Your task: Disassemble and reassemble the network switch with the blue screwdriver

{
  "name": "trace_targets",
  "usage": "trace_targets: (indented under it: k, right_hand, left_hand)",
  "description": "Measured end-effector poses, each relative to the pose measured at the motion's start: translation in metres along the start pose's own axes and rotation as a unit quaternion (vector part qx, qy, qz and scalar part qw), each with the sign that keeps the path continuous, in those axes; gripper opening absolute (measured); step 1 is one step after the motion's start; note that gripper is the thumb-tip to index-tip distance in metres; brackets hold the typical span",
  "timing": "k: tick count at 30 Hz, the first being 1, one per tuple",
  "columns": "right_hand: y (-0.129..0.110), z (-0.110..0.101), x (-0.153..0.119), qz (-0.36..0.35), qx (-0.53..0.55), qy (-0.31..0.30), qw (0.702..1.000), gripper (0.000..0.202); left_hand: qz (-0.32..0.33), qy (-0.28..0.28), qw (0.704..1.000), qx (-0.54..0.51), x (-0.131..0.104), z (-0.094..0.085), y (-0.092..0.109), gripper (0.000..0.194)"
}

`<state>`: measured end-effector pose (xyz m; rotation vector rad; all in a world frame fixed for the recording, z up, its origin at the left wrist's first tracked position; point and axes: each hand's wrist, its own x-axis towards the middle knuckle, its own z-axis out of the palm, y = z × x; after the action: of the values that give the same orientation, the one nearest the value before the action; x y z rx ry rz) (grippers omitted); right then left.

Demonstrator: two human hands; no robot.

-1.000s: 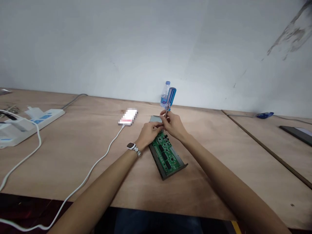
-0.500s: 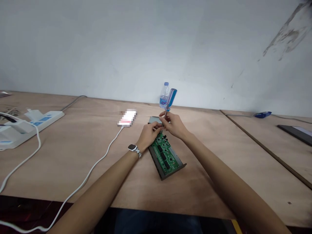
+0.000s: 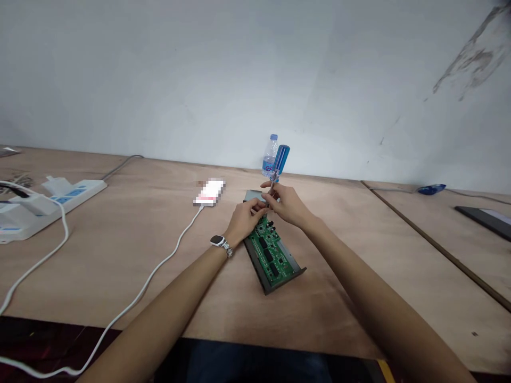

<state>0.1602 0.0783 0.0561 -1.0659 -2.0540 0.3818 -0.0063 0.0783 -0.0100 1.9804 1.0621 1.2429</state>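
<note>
A green circuit board (image 3: 275, 255) sits in a dark metal casing (image 3: 255, 264) on the wooden table. Over its far end, my right hand (image 3: 288, 204) grips a screwdriver (image 3: 281, 160) by the shaft. The blue and clear handle points up, leaning slightly right, and the tip is hidden by my fingers. My left hand (image 3: 244, 219), wearing a watch on the wrist, rests at the far left edge of the board. Its thumb and forefinger are pinched together close to the screwdriver's lower end; whatever lies between them is hidden. A grey metal plate (image 3: 252, 196) shows just beyond.
Behind the hands a water bottle (image 3: 269, 159) stands by the wall. To the left, a blurred-out phone (image 3: 209, 191) is attached to a white cable (image 3: 175, 247). A white power strip (image 3: 85, 191) lies far left. At right are a blue object (image 3: 431, 189) and a dark flat device (image 3: 485, 218).
The screwdriver handle looks slightly turned about its axis, its stripes showing differently. Both hands keep nearly the same place, and the whole view has shifted very little.
</note>
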Motion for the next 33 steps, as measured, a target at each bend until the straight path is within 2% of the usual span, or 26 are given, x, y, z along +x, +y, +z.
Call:
trace_targets:
  k: [8, 11, 15, 21, 26, 33]
  right_hand:
    - [0.003, 0.004, -0.002, 0.022, 0.016, 0.016, 1.0, 0.016]
    - [-0.002, 0.009, -0.007, 0.047, 0.084, 0.09, 0.991, 0.025]
    - [-0.012, 0.016, -0.013, 0.072, 0.18, 0.189, 0.963, 0.034]
    - [-0.017, 0.017, -0.013, 0.101, 0.195, 0.238, 0.946, 0.038]
    - [-0.015, 0.014, -0.012, 0.091, 0.192, 0.226, 0.951, 0.037]
    - [-0.011, 0.0, -0.008, 0.053, 0.224, 0.113, 0.966, 0.04]
  left_hand:
    - [0.021, -0.015, 0.998, 0.06, 0.001, -0.001, 0.0, 0.024]
    - [0.02, -0.009, 0.997, 0.069, 0.001, 0.0, 0.001, 0.024]
    - [0.018, 0.001, 0.995, 0.095, -0.001, 0.0, 0.004, 0.025]
    - [0.027, 0.005, 0.99, 0.141, 0.001, 0.006, 0.008, 0.026]
    - [0.02, 0.005, 0.988, 0.154, 0.002, 0.008, 0.008, 0.026]
    - [0.019, -0.003, 0.993, 0.119, 0.002, 0.006, 0.005, 0.028]
